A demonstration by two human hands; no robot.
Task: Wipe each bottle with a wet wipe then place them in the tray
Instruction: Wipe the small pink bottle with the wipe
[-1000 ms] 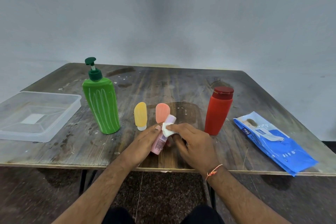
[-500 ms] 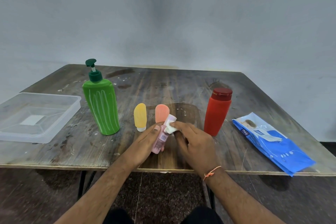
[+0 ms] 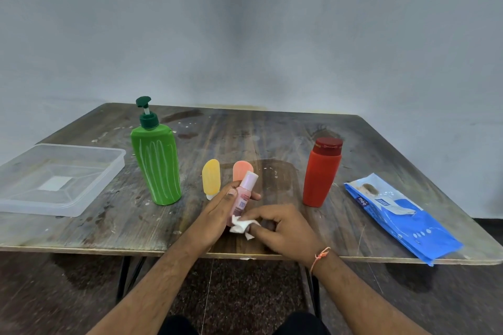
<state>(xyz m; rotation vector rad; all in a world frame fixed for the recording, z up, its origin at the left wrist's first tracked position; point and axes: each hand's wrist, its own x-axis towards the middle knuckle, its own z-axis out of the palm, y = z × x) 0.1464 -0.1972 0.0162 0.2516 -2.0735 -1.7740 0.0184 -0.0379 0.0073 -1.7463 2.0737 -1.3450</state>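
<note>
While hands [image 3: 217, 215] [image 3: 283, 228] grip bottle [image 3: 243, 196] and wipe [image 3: 241, 226], stained table [image 3: 272, 139] meets grey wall [image 3: 245, 35].

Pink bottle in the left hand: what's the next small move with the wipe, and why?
Probably slide the wet wipe up the pink bottle toward its cap. The right hand pinches the wipe at the bottle's lower end, while the left hand grips the bottle tilted above the table. The upper body and cap sit bare above the wipe, and the clear tray holds no bottle yet.
</note>
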